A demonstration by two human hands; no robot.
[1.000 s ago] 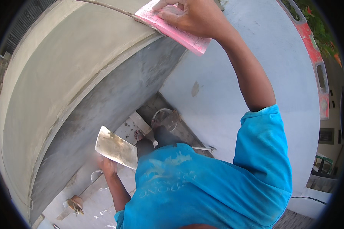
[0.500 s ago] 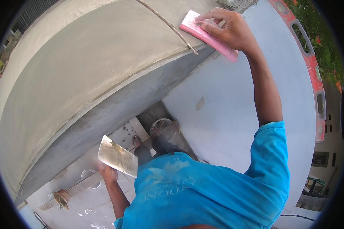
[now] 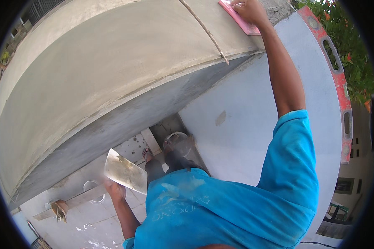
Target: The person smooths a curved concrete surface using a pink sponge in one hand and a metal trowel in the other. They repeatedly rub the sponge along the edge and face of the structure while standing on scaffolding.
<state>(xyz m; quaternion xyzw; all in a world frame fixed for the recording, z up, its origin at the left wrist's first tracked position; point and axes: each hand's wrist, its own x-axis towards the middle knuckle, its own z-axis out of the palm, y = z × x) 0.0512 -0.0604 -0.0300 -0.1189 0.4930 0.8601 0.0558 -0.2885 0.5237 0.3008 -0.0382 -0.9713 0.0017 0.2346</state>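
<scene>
At the top edge of the view, my right hand (image 3: 250, 11) grips a pink plastering float (image 3: 241, 20). The float lies against the smooth beige plaster face (image 3: 112, 70), beside a patch of rough grey mortar (image 3: 280, 9). Part of the float is cut off by the frame. Low on the left, my left hand (image 3: 115, 191) holds a flat rectangular board (image 3: 126, 171) stained with mortar, tilted in front of my body. Its fingers are partly hidden behind the board. A thin stick (image 3: 205, 32) lies across the plaster face, its end sticking past the lower edge.
A pale blue-grey wall (image 3: 245, 108) stands to the right, with a long red level-like bar (image 3: 340, 89) along its far edge. Below are a round bucket (image 3: 179, 143) near my feet, a plank (image 3: 81, 199) and a brownish container (image 3: 60, 208). Leafy plants (image 3: 351, 45) grow at the upper right.
My right hand has moved the pink float up and to the right, away from the plaster's lower edge. My left hand and its board stay nearly where they were.
</scene>
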